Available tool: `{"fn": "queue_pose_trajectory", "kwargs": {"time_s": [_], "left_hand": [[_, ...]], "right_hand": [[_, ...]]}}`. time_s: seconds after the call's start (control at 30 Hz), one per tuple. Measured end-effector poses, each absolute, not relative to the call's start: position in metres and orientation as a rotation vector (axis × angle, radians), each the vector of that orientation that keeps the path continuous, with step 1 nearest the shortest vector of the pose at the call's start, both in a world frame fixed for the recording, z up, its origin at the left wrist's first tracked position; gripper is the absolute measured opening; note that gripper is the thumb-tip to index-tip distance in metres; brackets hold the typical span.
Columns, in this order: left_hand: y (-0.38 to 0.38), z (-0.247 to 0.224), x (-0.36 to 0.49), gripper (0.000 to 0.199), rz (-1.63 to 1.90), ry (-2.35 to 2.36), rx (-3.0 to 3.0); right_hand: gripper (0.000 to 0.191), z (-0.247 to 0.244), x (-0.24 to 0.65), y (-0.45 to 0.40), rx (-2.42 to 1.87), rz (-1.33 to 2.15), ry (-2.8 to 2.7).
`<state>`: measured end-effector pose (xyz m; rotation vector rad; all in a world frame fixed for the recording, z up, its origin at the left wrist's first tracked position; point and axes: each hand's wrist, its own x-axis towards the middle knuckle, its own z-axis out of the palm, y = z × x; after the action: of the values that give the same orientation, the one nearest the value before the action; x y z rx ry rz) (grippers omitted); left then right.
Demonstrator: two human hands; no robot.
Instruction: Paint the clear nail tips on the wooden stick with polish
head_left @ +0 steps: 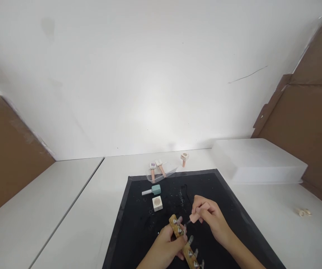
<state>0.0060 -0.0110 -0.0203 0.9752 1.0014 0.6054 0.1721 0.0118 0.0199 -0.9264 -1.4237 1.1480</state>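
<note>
My left hand (166, 244) is closed around a yellowish nail-tip stand (189, 255), a bar with metal knobs that carries several nail tips (190, 240) along its right side. Between the fingers of my right hand (212, 218) is a nail polish brush (196, 216) with a pink cap-handle. Its dark bristle end meets or nearly meets one of the upper nail tips. To the left, a square white bottle (157, 203) sits on the black mat. Beside it lies a teal nail polish bottle (156, 189) with a pale cap.
The black mat (133, 224) lies on a white table. Behind it are two pink-capped bottles (152, 172) on a clear plastic piece (170, 170), and another pink-capped bottle (184, 158). A translucent white box (258, 160) stands back right, with small cream pieces (303, 212) before it.
</note>
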Motion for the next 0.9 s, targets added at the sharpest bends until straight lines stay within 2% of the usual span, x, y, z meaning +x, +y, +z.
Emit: {"fn": "queue_pose_trajectory", "kwargs": {"time_s": [0.13, 0.2, 0.37, 0.7, 0.8, 0.9], "left_hand": [[-0.009, -0.024, 0.004, 0.058, 0.695, 1.046, 1.064], [-0.007, -0.024, 0.003, 0.061, 0.701, 1.117, 1.129], [-0.004, -0.021, -0.002, 0.032, 0.629, 1.347, 1.300], [0.001, -0.004, -0.036, 0.021, 0.440, 1.556, 1.616], [0.007, 0.009, -0.044, 0.015, 0.556, 1.658, 1.653], [0.013, 0.013, -0.047, 0.012, 0.886, 1.777, 1.696]], "right_hand": [[0.018, 0.016, 0.173, 0.012, -0.930, 1.172, -1.389], [0.019, 0.016, 0.173, 0.012, -0.928, 1.174, -1.382], [0.019, 0.014, 0.173, 0.011, -0.924, 1.195, -1.370], [0.018, 0.016, 0.174, 0.013, -0.937, 1.219, -1.361], [0.018, 0.016, 0.174, 0.014, -0.932, 1.218, -1.348], [0.018, 0.017, 0.175, 0.014, -0.930, 1.221, -1.329]]}}
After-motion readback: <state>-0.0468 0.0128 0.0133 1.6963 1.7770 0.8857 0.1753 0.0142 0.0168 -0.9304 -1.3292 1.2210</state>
